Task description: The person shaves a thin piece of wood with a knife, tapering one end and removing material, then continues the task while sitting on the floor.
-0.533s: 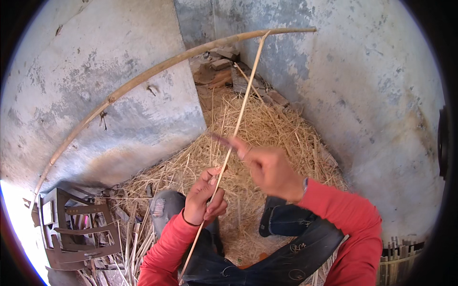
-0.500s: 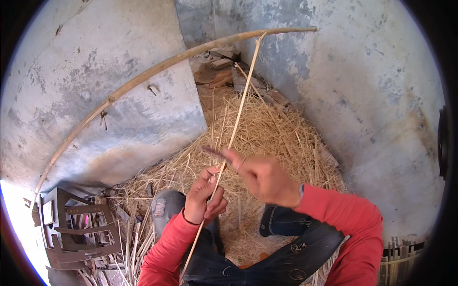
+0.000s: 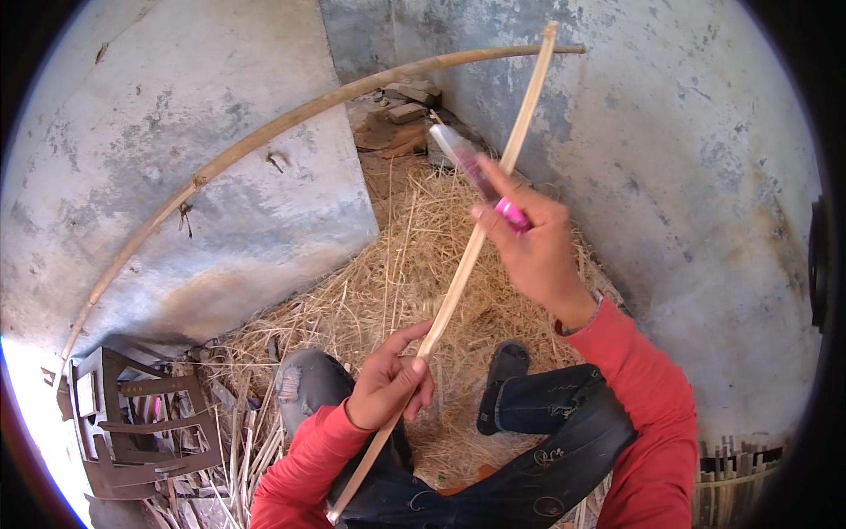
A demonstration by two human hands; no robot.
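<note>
A long, pale bamboo strip (image 3: 461, 275) runs slanting from my lap up past the far pole, its broad face toward me. My left hand (image 3: 389, 381) is closed around its lower part, thumb on top. Farther up, my right hand (image 3: 539, 256) grips a knife (image 3: 477, 173) with a pink handle, its blade blurred by motion and pointing up and left. The knife lies across or close to the strip; whether the blade touches it I cannot tell.
A curved bamboo pole (image 3: 291, 126) arches across the far left. Loose shavings (image 3: 352, 291) cover the floor between my legs and the corner walls. A broken dark chair frame (image 3: 154, 428) is at left, a slatted basket (image 3: 738, 480) at lower right, and bricks (image 3: 410, 101) in the corner.
My right hand has moved up and away along the strip with the knife. The strip has turned to show its broad face, and its far end has shifted up and right.
</note>
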